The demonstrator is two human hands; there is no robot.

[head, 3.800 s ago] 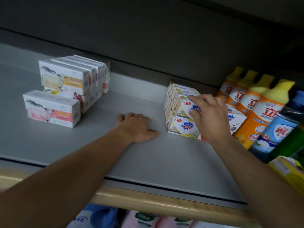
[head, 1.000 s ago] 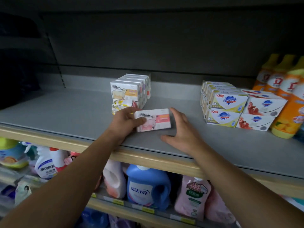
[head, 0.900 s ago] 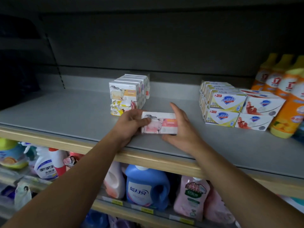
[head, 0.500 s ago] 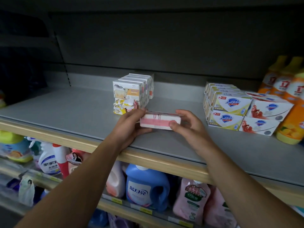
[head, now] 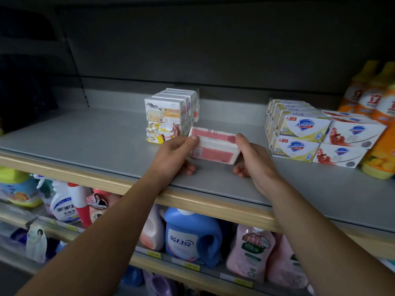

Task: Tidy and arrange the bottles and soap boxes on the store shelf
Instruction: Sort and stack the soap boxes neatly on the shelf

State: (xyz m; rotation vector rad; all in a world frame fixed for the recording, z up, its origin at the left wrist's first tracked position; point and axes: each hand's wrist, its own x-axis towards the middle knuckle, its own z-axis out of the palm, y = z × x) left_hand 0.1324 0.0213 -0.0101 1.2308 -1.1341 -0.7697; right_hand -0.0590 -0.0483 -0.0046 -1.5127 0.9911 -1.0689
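A pink-and-white soap box (head: pixel 213 146) is held just above the grey shelf (head: pixel 96 142), tipped so its pink back and top face me. My left hand (head: pixel 173 154) grips its left end and my right hand (head: pixel 254 159) grips its right end. Behind and to the left stands a stack of white sheep-print soap boxes (head: pixel 171 112), with a crumpled yellow box (head: pixel 159 135) at the stack's bottom front. To the right sit stacked yellow Safeguard boxes (head: pixel 299 133) and red-and-white Safeguard boxes (head: pixel 348 142). Orange bottles with yellow caps (head: pixel 372 97) line the far right.
The shelf's wooden front edge (head: pixel 213 205) runs under my forearms. On the shelf below stand a blue detergent jug (head: pixel 190 238), pink refill pouches (head: pixel 254 251) and white spray bottles (head: pixel 64 208). A dark back panel closes the shelf behind.
The pink soap box stood upright in my hands with its picture side toward me; it has been tipped over so its back and top show, and both hands now grip its ends.
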